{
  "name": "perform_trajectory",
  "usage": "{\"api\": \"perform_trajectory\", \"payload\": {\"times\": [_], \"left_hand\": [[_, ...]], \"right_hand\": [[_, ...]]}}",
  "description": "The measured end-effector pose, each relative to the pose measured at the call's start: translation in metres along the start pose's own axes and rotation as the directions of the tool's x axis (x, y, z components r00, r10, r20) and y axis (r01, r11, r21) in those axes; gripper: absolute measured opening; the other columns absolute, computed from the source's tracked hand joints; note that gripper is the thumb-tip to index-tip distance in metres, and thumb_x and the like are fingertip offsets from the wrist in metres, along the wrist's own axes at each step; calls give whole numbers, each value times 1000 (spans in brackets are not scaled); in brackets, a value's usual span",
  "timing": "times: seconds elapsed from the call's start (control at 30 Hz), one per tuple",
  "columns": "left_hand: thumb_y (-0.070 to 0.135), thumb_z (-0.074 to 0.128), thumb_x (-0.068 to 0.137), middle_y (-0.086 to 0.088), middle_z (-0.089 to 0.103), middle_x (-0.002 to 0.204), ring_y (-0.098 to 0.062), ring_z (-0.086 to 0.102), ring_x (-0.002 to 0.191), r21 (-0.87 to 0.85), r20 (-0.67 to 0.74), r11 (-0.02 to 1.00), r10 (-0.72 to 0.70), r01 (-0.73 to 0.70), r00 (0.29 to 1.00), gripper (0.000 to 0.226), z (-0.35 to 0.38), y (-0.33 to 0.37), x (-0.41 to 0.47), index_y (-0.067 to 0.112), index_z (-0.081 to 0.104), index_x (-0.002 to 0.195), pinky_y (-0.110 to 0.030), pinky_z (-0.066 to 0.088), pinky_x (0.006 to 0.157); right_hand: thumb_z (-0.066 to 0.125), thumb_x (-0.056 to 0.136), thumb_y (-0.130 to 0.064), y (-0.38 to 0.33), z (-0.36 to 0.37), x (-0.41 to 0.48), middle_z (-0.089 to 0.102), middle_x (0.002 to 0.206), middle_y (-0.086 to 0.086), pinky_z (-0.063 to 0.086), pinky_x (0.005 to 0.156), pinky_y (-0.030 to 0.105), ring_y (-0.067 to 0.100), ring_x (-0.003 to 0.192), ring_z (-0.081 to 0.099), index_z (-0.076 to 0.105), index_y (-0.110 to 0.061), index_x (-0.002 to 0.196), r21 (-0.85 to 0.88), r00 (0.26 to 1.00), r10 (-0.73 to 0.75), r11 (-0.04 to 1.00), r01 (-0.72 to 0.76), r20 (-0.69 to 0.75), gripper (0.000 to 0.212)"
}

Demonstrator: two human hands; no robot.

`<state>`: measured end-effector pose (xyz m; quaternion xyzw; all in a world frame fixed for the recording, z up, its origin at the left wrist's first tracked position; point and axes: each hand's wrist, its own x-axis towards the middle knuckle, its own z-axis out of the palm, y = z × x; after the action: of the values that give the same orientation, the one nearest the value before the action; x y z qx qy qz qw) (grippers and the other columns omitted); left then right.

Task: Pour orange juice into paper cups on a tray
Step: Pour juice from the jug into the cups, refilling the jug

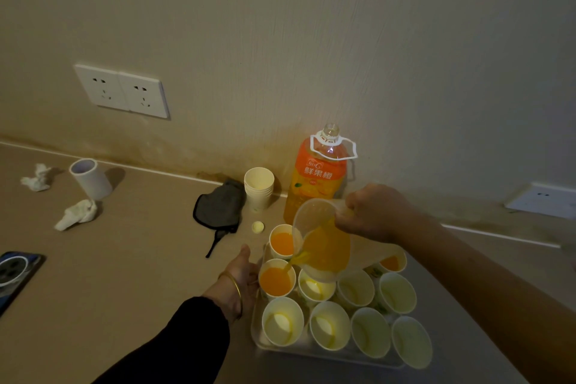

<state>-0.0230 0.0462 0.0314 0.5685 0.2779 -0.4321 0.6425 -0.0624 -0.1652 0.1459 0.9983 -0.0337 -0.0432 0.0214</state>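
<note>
Right hand (371, 212) grips the tilted jug (311, 212) — juice (327, 246) runs into the cup (276, 282) below. Left hand (241, 271) meets the tray (258, 343) at its left edge — grip unclear; bare counter (140, 259) to its left.

The counter (131, 274) bears a tray (256, 333) just right of the left hand (241, 271). Beyond the hand are a bottle (318, 178), stacked cups (258, 188), a cap (257, 227) and a dark pouch (219, 206) (strap trailing). Far left are tissues (78, 215), a tube (90, 178) and a phone (15, 277).

The room is dim and yellowish; light from the left throws soft shadows rightward from the white tube (90, 179) and the bottle (318, 178). The back edge of the desk (140, 274) bows with lens distortion, and the corners look soft and grainy.
</note>
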Motion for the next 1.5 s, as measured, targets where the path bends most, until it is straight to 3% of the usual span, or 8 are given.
{"api": "perform_trajectory", "payload": {"times": [0.13, 0.27, 0.4, 0.57, 0.77, 1.03, 1.37, 1.5], "left_hand": [[49, 19, 100, -7, 57, 39, -21, 46, 66, 26, 12, 1000, 13, -13, 1000, 63, 0, -1, -1, 0, 47, 71, -32, 30, 53], [48, 19, 101, -6, 55, 34, -22, 46, 66, 30, -16, 999, 38, -38, 999, 64, 1, 1, 3, -1, 49, 72, -32, 29, 54], [49, 21, 100, -14, 62, 87, -20, 49, 78, 23, -25, 996, 82, -81, 996, 64, -2, 4, 13, -3, 47, 126, -32, 35, 68], [53, 23, 98, -18, 47, 138, -29, 39, 130, -53, -32, 993, 104, -105, 994, 65, -2, 11, 5, 4, 43, 136, -37, 31, 92], [55, 21, 98, -16, 47, 139, -28, 39, 131, -71, -24, 992, 105, -107, 994, 66, -3, 10, 2, 6, 41, 138, -38, 29, 89], [58, 19, 96, -16, 52, 135, -27, 39, 132, -73, -34, 989, 127, -129, 991, 68, -4, 10, 8, 10, 40, 140, -43, 20, 111], [58, 17, 96, -7, 65, 98, -23, 50, 101, 13, 29, 974, 225, -226, 974, 64, 21, 16, 13, 14, 47, 132, -40, 34, 97], [58, 19, 96, -6, 65, 87, -18, 48, 74, 38, 51, 978, 203, -205, 978, 60, 31, 15, 16, 15, 52, 124, -31, 34, 68]], "right_hand": [[49, 86, -56, -1, -1, 0, 43, 58, -3, 28, 50, 22, 6, 51, 36, 48, -19, 64, -7, 1000, -1, 1000, 1, 12, 43], [49, 85, -58, -1, 1, -1, 43, 58, -3, 28, 50, 22, 6, 51, 36, 55, -17, 69, 3, 1000, -3, 1000, 3, -1, 45], [48, 85, -58, 0, 0, -1, 43, 58, -4, 28, 50, 22, 6, 52, 37, 49, -19, 63, 10, 1000, 15, 1000, -15, -3, 45], [42, 86, -60, 1, -4, -2, 40, 57, -4, 25, 49, 23, 6, 51, 34, 36, -23, 56, 11, 1000, 6, 1000, -6, 11, 48], [24, 72, -66, 2, -1, 1, 39, 55, -4, 25, 48, 23, 7, 49, 34, 36, -23, 55, 18, 1000, -1, 1000, 0, 18, 47], [48, 92, -44, 2, -11, -3, 37, 54, -4, 23, 49, 22, 6, 49, 32, 36, -22, 54, 97, 1000, 19, 995, -21, 19, 45], [39, 83, -55, 27, -34, -22, 36, 52, 1, 24, 48, 27, 16, 51, 37, 37, -18, 50, 145, 991, 127, 982, -119, -49, 50], [36, 77, -51, 40, -35, -33, 35, 50, 5, 26, 50, 31, 21, 53, 39, 36, -13, 48, 118, 984, 161, 981, -152, -76, 48]]}}
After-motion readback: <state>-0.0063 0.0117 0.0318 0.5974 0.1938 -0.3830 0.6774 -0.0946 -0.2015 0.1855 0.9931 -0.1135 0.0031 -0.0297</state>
